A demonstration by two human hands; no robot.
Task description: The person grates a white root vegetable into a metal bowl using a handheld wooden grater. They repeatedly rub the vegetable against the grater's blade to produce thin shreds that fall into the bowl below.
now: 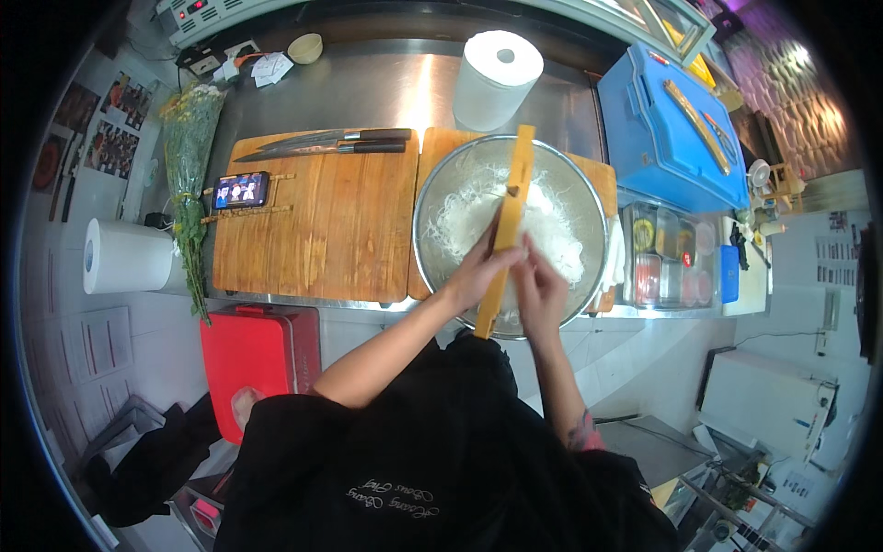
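A long yellow wooden frame, which looks like a mandoline slicer seen on edge, is tilted over a large round metal bowl. My left hand grips it around the middle, its thumb across the near side. Close against the frame's right side is my right hand, fingers bent together and blurred; whether something small is between them I cannot tell. Fine white shreds, like shredded radish, lie heaped in the bowl, partly hidden by the frame and both hands.
Left of the bowl, two long knives and a lit phone lie on a wooden cutting board. A paper towel roll stands behind. To the right are a blue cooler box and a tray of food containers.
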